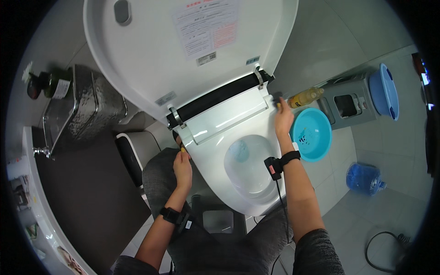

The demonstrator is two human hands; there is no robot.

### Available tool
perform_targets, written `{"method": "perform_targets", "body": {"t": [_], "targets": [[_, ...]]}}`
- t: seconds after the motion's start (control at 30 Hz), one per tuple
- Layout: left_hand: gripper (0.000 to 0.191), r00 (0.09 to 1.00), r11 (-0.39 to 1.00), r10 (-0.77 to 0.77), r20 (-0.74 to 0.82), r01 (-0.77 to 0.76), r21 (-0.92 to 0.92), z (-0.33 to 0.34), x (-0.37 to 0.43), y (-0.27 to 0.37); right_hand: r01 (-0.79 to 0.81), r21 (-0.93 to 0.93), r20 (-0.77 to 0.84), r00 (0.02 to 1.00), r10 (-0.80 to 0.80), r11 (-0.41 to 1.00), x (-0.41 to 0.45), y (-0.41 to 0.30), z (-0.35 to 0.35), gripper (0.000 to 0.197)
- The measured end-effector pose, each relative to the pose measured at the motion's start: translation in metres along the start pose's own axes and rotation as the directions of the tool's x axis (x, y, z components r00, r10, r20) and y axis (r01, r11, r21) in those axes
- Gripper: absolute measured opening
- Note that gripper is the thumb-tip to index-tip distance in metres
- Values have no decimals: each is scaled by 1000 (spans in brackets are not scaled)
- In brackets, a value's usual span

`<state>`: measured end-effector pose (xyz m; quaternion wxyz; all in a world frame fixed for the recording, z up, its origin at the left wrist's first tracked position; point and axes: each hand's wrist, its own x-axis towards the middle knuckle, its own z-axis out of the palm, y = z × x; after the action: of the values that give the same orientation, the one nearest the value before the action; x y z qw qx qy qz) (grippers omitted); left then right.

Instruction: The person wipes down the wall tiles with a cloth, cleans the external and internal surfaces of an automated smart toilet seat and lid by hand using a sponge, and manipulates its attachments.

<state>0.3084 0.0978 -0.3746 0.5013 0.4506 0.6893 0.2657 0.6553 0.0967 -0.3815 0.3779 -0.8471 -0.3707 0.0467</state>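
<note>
A white ceramic toilet (213, 165) stands before me, with some water in its bowl. Its large white lid (151, 58) is raised and carries printed labels. Two metal hinge brackets (177, 117) sit at the ends of a black strip (220, 98) behind the rear cover (227, 115). My left hand (183, 170) is at the toilet's left side, fingers curled by a small yellow spot; whether it holds anything is unclear. My right hand (284, 118) reaches the right rear rim, its fingertips pinching a small dark object (277, 97), blurred and partly hidden.
To the right are a yellow bottle (305, 97), a turquoise basin (314, 137), a grey appliance (350, 103), a blue basin (385, 92) and a blue plastic jug (365, 178). On the left are a dark cabinet (86, 185), a metal basket (92, 106) and a bin (137, 151).
</note>
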Motion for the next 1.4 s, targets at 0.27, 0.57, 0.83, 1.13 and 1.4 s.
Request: {"method": "perform_targets", "body": {"t": [0.27, 0.57, 0.83, 1.13, 1.4], "targets": [[34, 933, 760, 274, 235, -360, 542, 17, -7, 6, 710, 436, 276, 479, -833, 553, -92, -98, 86, 30], [53, 905, 639, 181, 384, -405, 654, 21, -12, 20, 349, 106, -2, 936, -351, 931, 12, 24, 9, 33], [61, 912, 603, 166, 375, -395, 693, 21, -9, 13, 328, 102, 255, 904, -344, 939, 63, 16, -10, 35], [61, 916, 596, 139, 377, -382, 707, 24, -10, 18, 489, -443, 602, 783, -154, 751, 98, 35, -7, 25], [62, 908, 581, 168, 385, -406, 705, 26, -10, 16, 233, 266, 184, 940, -286, 935, 76, 22, 21, 34]]}}
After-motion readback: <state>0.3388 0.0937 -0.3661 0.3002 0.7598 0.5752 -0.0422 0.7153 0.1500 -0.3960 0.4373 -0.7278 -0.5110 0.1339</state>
